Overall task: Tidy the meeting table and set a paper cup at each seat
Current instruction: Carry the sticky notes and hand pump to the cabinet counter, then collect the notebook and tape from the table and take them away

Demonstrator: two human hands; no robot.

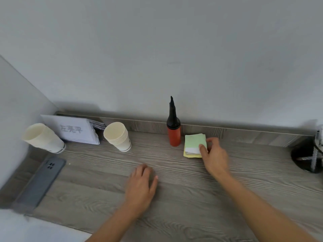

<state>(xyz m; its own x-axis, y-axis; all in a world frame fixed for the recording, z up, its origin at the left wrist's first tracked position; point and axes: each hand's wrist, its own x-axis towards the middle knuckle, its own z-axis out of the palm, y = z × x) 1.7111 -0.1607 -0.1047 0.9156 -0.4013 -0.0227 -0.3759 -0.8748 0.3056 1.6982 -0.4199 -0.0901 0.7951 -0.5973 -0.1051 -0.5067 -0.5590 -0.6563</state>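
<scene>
My right hand (pixel 214 155) pinches the note pad (pixel 194 144), thumb on its near right corner over a loose white slip, fingers curled round the far right edge; the pad lies flat on the table (pixel 174 198) at about one o'clock from me, just beside the red pump (pixel 173 130), which stands at the pad's nine o'clock. The pad is a stack of pale green sheets over yellow ones, slightly fanned, so I judge a careless lift could shed the slip or splay the sheets, and a nudge leftward could topple the pump. My left hand (pixel 141 186) rests flat and empty, fingers loosely spread, at twelve. The cup stacks (pixel 118 136) and (pixel 42 137) wait at ten, untouched, flanking a name card (pixel 73 129); a phone (pixel 39 182) lies at nine.
</scene>
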